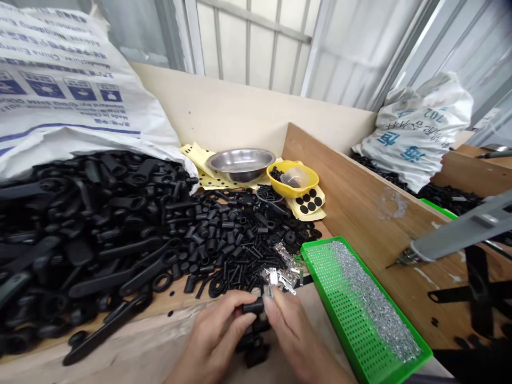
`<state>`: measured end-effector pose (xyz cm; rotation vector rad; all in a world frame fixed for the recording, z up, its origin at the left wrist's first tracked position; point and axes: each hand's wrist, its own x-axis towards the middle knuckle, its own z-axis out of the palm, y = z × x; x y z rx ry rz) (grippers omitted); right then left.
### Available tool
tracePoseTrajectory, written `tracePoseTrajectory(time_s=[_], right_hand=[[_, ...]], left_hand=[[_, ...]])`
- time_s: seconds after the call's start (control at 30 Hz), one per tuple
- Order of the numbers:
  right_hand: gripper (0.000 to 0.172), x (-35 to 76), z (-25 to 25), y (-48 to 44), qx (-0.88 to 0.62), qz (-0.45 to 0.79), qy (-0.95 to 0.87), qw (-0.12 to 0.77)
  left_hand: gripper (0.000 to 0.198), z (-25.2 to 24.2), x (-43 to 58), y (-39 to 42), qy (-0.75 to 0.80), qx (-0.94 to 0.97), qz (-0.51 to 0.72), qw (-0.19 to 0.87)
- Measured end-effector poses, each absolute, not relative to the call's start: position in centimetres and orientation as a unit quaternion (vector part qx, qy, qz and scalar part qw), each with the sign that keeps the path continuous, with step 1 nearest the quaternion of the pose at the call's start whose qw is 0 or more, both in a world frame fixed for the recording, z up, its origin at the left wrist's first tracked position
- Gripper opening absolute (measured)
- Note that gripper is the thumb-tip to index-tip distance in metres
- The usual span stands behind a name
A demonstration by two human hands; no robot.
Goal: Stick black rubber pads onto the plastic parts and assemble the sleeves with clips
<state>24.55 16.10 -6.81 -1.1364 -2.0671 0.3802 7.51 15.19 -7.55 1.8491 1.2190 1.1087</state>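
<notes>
My left hand [220, 333] is closed, thumb and forefinger pinching a short black plastic cylinder [253, 306]. Close beside it, my right hand [291, 330] is closed on a small shiny metal piece [268, 292], its tip against the cylinder's right end; whether they touch I cannot tell. Below the fingers, between both hands, is a blurred black plastic part [256, 352]; what supports it is hidden. Just beyond my hands lie a pile of silvery metal clips [285, 269], black screws [244, 266] and many small black cylinders [214, 226].
Black plastic handles [100, 229] spill from a white sack [72, 85] at left. A green tray [328, 298] of small metal parts stands at right, near a grey power driver [452, 234]. Behind are a steel bowl [242, 160], a yellow basket [294, 186] and a wooden divider [344, 186].
</notes>
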Motion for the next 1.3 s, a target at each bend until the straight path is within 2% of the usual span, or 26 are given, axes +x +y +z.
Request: tracePoseTrajectory(time_s=[0.2, 0.43, 0.53, 0.67, 1.03, 1.3], right_hand=[[0.028, 24.5, -6.8, 16.6, -0.399, 0.155, -0.843, 0.325], [0.028, 24.9, -7.8, 17.3, -0.317, 0.049, -0.895, 0.31], [0.028, 25.1, -7.7, 17.2, -0.312, 0.019, -0.899, 0.307], [0.029, 25.0, -7.1, 17.1, -0.336, 0.064, -0.89, 0.302], [0.022, 25.3, -7.6, 16.9, -0.352, 0.008, -0.891, 0.285], [0.026, 24.8, -7.3, 16.0, -0.442, 0.195, -0.817, 0.314]], left_hand=[[0.023, -7.5, 7.6, 15.6, 0.501, 0.587, 0.407, 0.49], [0.036, -8.2, 7.8, 15.8, 0.471, 0.505, 0.386, 0.611], [0.041, -8.3, 8.2, 15.7, 0.476, 0.506, 0.37, 0.617], [0.043, -8.0, 8.6, 15.6, 0.478, 0.466, 0.383, 0.638], [0.038, -8.1, 8.8, 15.3, 0.467, 0.416, 0.421, 0.657], [0.038, -8.1, 8.5, 15.6, 0.463, 0.501, 0.418, 0.599]])
